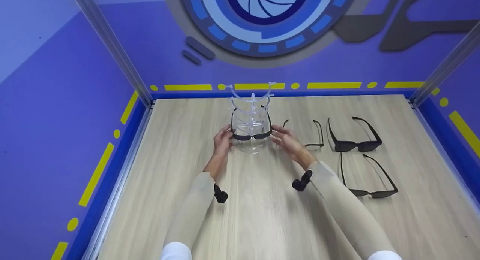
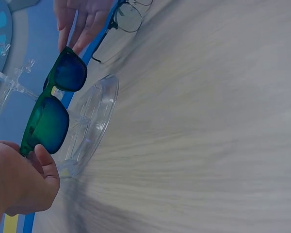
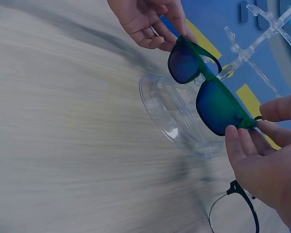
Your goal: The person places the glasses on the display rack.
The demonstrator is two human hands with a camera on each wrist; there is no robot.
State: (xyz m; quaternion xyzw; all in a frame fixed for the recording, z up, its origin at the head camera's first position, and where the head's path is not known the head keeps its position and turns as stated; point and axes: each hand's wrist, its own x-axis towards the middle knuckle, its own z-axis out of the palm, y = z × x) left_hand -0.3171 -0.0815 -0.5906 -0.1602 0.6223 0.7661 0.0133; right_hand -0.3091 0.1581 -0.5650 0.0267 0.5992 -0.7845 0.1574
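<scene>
While the left hand [image 1: 222, 141], half-curled, pinches sunglasses [image 1: 243, 138], the right hand [image 1: 288, 141] does likewise.

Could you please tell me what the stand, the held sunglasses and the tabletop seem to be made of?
Stand: probably clear, glossy acrylic; it is see-through and its base glints.
Sunglasses: likely smooth plastic, from the thick green frame; the shiny blue-green lenses could be plastic or glass.
Tabletop: wood or wood-look laminate, fairly matte, given its pale streaky grain.
</scene>
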